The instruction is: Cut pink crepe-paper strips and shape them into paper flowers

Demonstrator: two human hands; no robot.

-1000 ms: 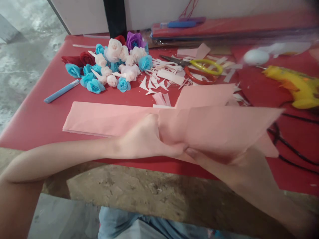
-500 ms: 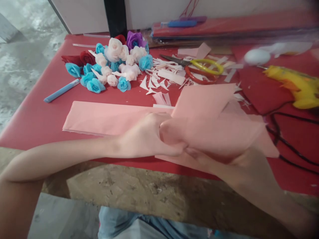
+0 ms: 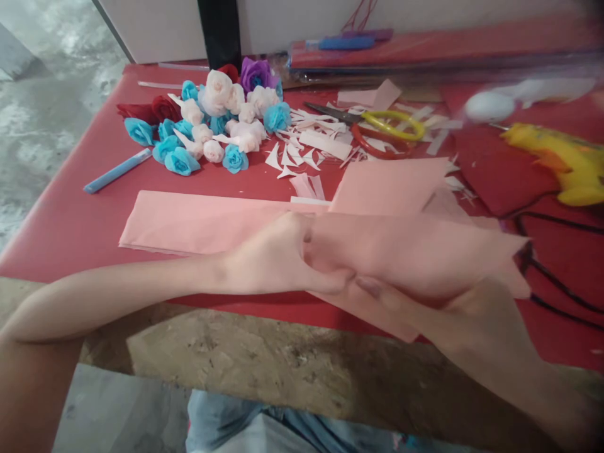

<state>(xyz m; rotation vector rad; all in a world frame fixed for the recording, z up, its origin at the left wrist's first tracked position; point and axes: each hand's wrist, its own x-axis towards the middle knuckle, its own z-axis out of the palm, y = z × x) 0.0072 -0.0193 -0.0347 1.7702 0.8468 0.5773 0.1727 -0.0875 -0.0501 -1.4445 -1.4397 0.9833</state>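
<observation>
Both hands grip a piece of pink crepe paper (image 3: 415, 251) near the table's front edge. My left hand (image 3: 278, 258) has its thumb on the near side of the paper, its other fingers partly hidden behind. My right hand (image 3: 453, 314) pinches the same piece, its thumb tip close to the left thumb; its fingers are hidden under the paper. Below the hands, part of the paper hangs toward the table edge. A long folded strip of pink paper (image 3: 189, 220) lies flat behind my left forearm. Another pink sheet (image 3: 382, 182) lies just beyond the held piece.
Paper roses (image 3: 182, 162) in blue, white, red and purple are heaped at the back left, near a blue pen-like stick (image 3: 117, 170). Scissors (image 3: 391, 126) lie among white paper scraps (image 3: 325, 143). A yellow glue gun (image 3: 557, 154) with a black cord rests at right, beside a white foam ball (image 3: 489, 107).
The held paper has shifted and turned between my hands: its right end reaches further right, and its lower corner hangs lower toward the table edge. Both hands keep their grip.
</observation>
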